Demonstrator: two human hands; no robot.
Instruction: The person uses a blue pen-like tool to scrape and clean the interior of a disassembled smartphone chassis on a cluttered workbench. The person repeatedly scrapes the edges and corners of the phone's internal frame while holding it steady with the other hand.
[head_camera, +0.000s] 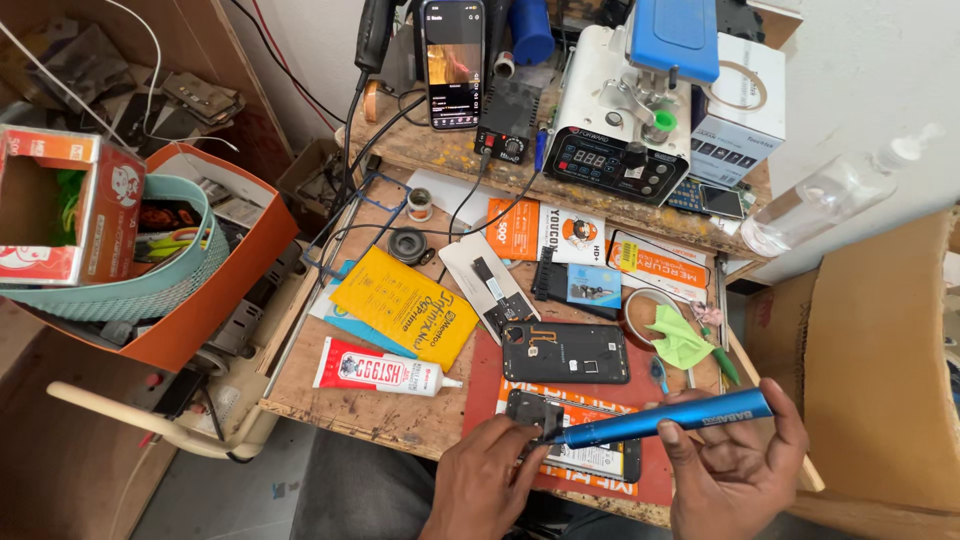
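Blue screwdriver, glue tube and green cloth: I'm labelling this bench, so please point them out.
Blue screwdriver (660, 418), head view, middle of its barrel.
Glue tube (375, 370), head view, middle of its red-and-white body.
Green cloth (678, 338), head view, centre of the crumpled fabric.

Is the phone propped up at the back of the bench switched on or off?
On. The upright phone at the back shows a lit screen with an orange-toned picture in its middle.
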